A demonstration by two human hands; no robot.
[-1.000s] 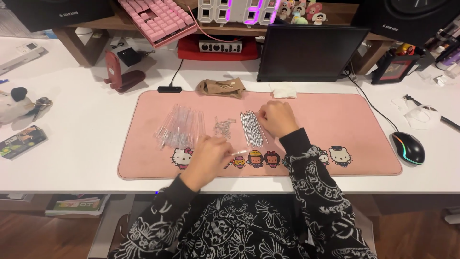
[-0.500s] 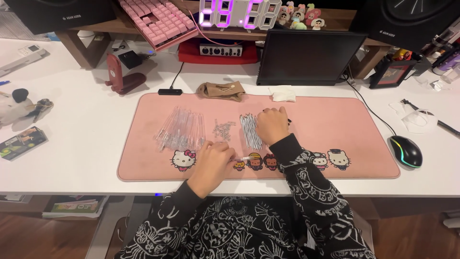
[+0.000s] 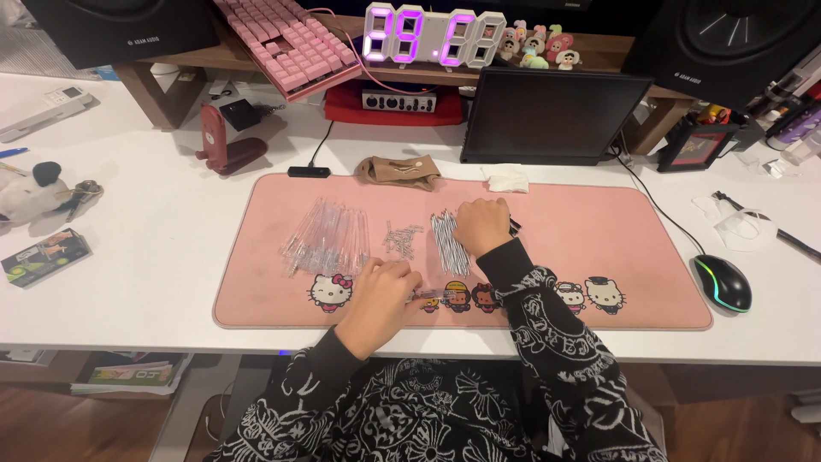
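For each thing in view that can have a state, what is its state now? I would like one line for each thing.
left hand: closed on a clear pen barrel, resting on the pink mat.
right hand: fist-like, at the refill pile.
clear tube pile: loose, lying flat.
springs: scattered on mat.
tablet screen: dark.
digital clock: lit purple.
mouse: lit, untouched.

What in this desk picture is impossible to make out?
- Head view: what the right hand grips; its fingers curl over the thin rods.
- Head view: the thin clear piece by the left hand is too small to identify.
- Head view: the small metal parts are too tiny to identify.
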